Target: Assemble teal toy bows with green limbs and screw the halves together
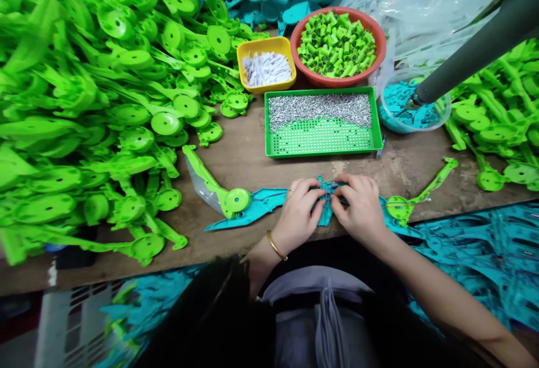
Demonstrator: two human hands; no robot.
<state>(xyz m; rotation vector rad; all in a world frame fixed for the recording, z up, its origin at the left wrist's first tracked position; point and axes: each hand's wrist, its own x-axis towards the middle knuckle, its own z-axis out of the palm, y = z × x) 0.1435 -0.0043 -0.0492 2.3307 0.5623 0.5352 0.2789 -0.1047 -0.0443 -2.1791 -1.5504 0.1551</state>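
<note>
Grip (pixel 301 205) on frame (pixel 265 205), metal bits (pixel 320 109) in tray (pixel 364 142)

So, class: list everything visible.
Assembly: one, blue and green, front
Green parts: many, green, both sides
Blue parts: many, blue, back, below
Bowls: two, yellow and red, back
Strips: many, white, yellow bowl
Cylinders: many, green, red bowl
Tray: one, green, middle
Bits: many, silver, tray
Tub: one, clear, right
Pieces: many, blue, tub
Pole: one, dark, over tub
Plastic: uncounted, clear, back
Table: one, brown, beneath
Crate: one, pale, below
Left hand, right hand: two, bare, assembly
</note>
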